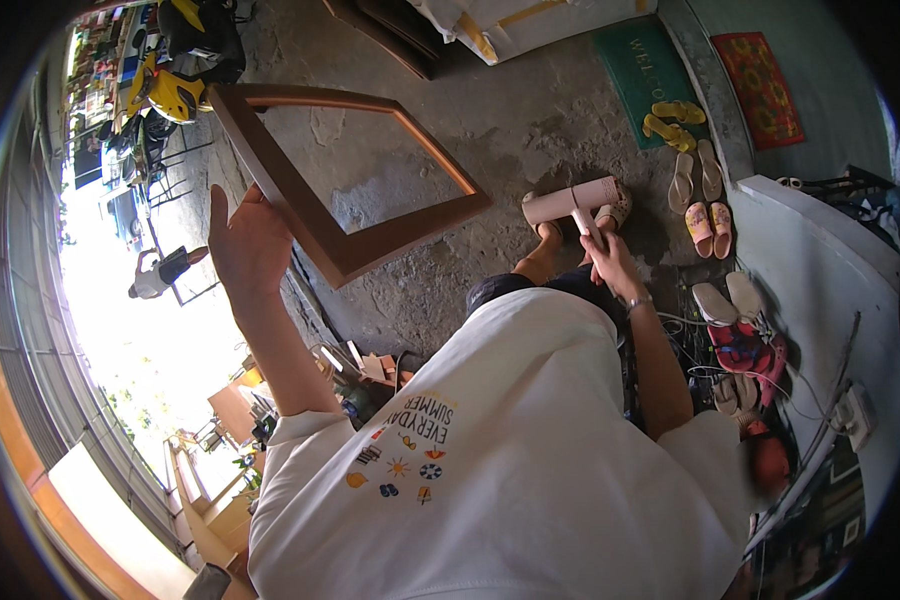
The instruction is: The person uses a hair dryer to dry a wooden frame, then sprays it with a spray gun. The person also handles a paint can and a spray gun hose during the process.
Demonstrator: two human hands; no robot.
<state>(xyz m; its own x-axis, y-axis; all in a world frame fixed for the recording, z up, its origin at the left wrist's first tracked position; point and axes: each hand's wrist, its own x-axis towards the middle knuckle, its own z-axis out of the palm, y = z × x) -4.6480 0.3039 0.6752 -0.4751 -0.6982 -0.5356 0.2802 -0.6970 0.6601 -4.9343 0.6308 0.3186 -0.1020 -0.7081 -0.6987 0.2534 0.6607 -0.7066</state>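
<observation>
Brown frame [292, 190] touches left fingers [255, 198] grasping its side; right fingers [599, 257] clasp pink hairdryer [570, 200].

Wood, plastic, concrete.
Looks like smooth wood with slight sheen on brown frame [295, 197], smooth matt plastic on pink hair dryer [568, 200], rough concrete on floor [515, 130] to green mat's [635, 90] edge.

The left arm [305, 370] is raised and held out to the person's left, its wrist set nearly in line with the forearm. The left grip [250, 250] is closed, its thumb [219, 214] pointed up and spread from the fingers (these are partly hidden). The right arm [662, 362] is extended forward, and the right grip [614, 264] is curled firmly closed.
</observation>
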